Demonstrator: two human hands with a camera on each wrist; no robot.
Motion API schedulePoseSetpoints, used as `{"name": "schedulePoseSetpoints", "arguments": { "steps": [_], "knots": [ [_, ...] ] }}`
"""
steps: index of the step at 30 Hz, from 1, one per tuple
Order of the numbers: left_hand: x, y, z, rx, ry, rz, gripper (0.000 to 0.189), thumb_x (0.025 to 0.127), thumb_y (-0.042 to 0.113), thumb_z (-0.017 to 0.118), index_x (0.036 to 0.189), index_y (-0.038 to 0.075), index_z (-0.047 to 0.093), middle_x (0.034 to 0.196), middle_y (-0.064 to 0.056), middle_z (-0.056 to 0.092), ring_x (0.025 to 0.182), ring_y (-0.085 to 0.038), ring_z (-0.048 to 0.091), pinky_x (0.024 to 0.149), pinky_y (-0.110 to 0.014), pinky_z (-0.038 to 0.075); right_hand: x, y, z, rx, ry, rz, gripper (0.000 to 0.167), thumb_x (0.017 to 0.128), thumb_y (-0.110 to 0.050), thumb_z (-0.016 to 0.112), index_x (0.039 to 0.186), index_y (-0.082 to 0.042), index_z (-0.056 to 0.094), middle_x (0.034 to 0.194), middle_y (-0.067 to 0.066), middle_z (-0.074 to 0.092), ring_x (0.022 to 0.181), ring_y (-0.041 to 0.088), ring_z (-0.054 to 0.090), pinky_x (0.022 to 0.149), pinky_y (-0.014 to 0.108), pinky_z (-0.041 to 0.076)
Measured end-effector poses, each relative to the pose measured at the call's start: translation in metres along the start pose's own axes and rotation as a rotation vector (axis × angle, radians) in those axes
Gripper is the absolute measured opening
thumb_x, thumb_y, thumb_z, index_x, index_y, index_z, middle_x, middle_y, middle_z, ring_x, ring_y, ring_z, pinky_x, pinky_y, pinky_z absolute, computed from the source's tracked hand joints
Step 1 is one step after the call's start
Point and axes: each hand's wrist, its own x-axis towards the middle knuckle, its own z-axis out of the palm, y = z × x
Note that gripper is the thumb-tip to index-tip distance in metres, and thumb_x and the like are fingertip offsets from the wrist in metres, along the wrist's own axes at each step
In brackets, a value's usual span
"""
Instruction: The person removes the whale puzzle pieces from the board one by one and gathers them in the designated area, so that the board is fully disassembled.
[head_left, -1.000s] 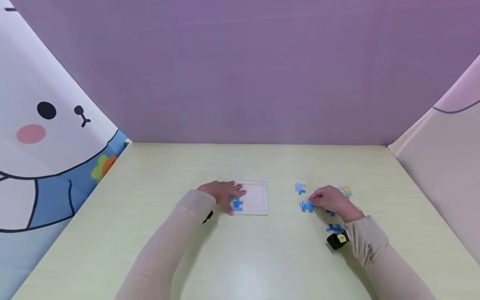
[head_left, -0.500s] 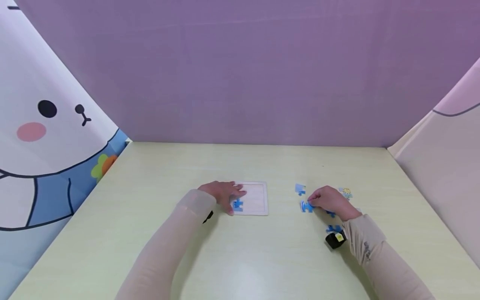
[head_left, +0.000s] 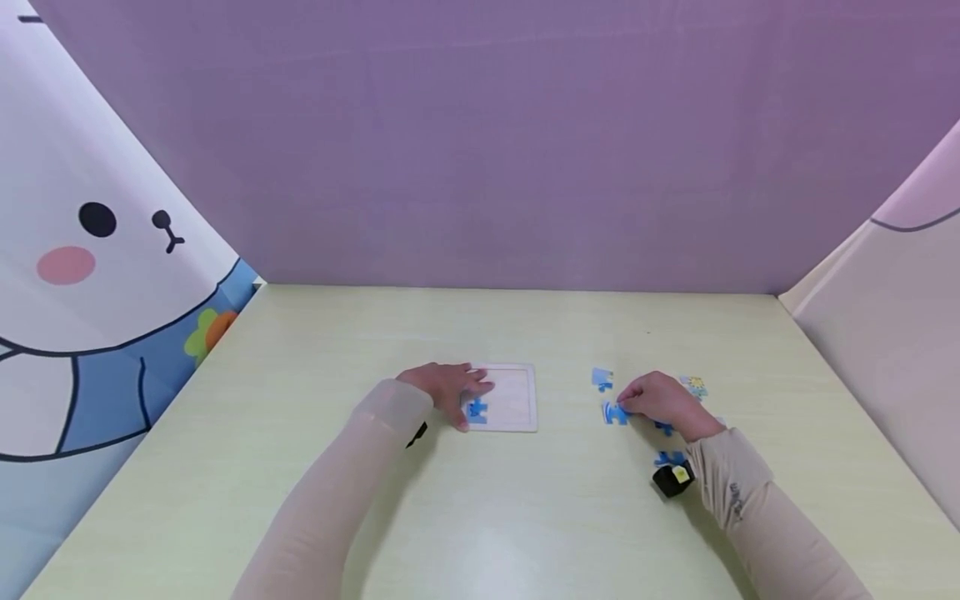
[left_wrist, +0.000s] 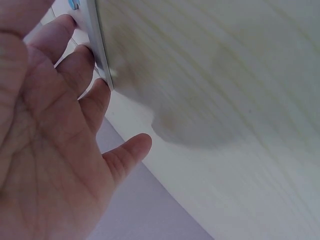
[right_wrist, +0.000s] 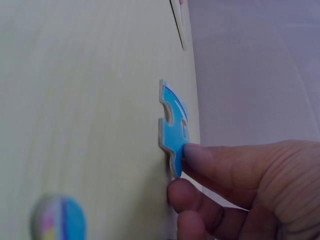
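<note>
A light square puzzle tray (head_left: 531, 400) lies on the table, a blue puzzle piece (head_left: 477, 409) in its near left corner. Over the tray's left side my left hand (head_left: 447, 390) rests with fingers spread; its fingertips touch the tray edge (left_wrist: 100, 45) in the left wrist view. To the right, my right hand (head_left: 666, 402) pinches a second blue puzzle piece (right_wrist: 173, 125) between thumb and fingers, at the piece's edge. That piece is low over the table; whether it touches the surface I cannot tell.
Around the right hand lie loose puzzle pieces: a pale blue one (head_left: 602, 378) behind left, a yellow-patterned one (head_left: 694, 385) behind right, and a dark blue one (head_left: 670, 458) near the black wrist camera (head_left: 672, 479). Another is partly hidden under the hand. A purple wall (head_left: 517, 167) closes the back.
The right forearm has shifted slightly left since the earliest frame. Both hands otherwise keep their places, the right still pinching the blue puzzle piece.
</note>
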Motion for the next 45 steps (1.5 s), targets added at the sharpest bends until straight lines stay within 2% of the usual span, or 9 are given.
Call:
{"name": "schedulePoseSetpoints", "arguments": {
  "steps": [6,15,20,26,32,37,45],
  "knots": [
    [-0.001,0.001,0.0,0.011,-0.001,0.001,0.083,0.082,0.036,0.075,0.151,0.033,0.029,0.158,0.013,0.017,0.146,-0.015,0.011,0.112,-0.045,0.023,-0.001,0.003,-0.001,-0.003,0.004,-0.039,0.015,0.089,-0.013,0.065,0.092,-0.001,0.073,0.082,0.004,0.067,0.061,0.016,0.049,0.057,0.03,0.041],
    [0.0,0.004,-0.001,0.018,0.009,-0.008,0.082,0.083,0.037,0.074,0.151,0.035,0.028,0.158,0.014,0.017,0.146,-0.014,0.011,0.111,-0.045,0.025,-0.002,0.001,-0.001,-0.033,0.015,0.003,0.017,0.089,-0.013,0.064,0.096,0.0,0.072,0.09,0.007,0.068,0.066,0.017,0.051,0.059,0.031,0.042],
    [0.0,0.004,-0.001,0.008,0.011,-0.005,0.082,0.083,0.037,0.074,0.15,0.035,0.029,0.158,0.014,0.017,0.146,-0.015,0.011,0.112,-0.046,0.024,0.001,-0.002,0.0,-0.037,0.031,-0.03,0.016,0.089,-0.013,0.064,0.097,-0.002,0.072,0.097,0.01,0.069,0.071,0.017,0.053,0.062,0.032,0.044],
    [0.0,0.003,-0.001,-0.023,0.011,-0.009,0.082,0.083,0.035,0.075,0.151,0.035,0.029,0.158,0.013,0.016,0.146,-0.015,0.009,0.112,-0.047,0.023,0.005,-0.018,0.005,-0.021,0.035,-0.098,0.016,0.088,-0.013,0.065,0.097,-0.002,0.072,0.096,0.01,0.069,0.074,0.017,0.057,0.066,0.035,0.047],
    [0.001,0.003,-0.002,-0.039,0.006,-0.004,0.083,0.082,0.033,0.075,0.151,0.033,0.029,0.159,0.012,0.016,0.146,-0.016,0.008,0.113,-0.046,0.02,0.013,-0.032,0.016,-0.018,0.04,-0.116,0.017,0.088,-0.012,0.066,0.1,-0.003,0.072,0.098,0.009,0.068,0.078,0.017,0.058,0.071,0.036,0.047],
    [0.001,0.001,-0.003,-0.024,-0.003,-0.016,0.084,0.082,0.034,0.075,0.151,0.033,0.028,0.159,0.012,0.015,0.146,-0.016,0.008,0.113,-0.046,0.02,0.02,-0.049,0.028,-0.052,0.013,-0.135,0.017,0.086,-0.011,0.067,0.101,-0.005,0.072,0.093,0.005,0.068,0.07,0.015,0.056,0.063,0.032,0.047],
    [0.001,-0.001,0.0,-0.025,0.006,-0.003,0.083,0.082,0.034,0.075,0.151,0.033,0.029,0.159,0.012,0.016,0.146,-0.016,0.008,0.112,-0.048,0.021,0.031,-0.088,0.052,-0.139,-0.026,-0.172,0.021,0.082,-0.013,0.073,0.103,-0.011,0.073,0.099,0.003,0.07,0.078,0.013,0.06,0.068,0.031,0.048]
  ]
}}
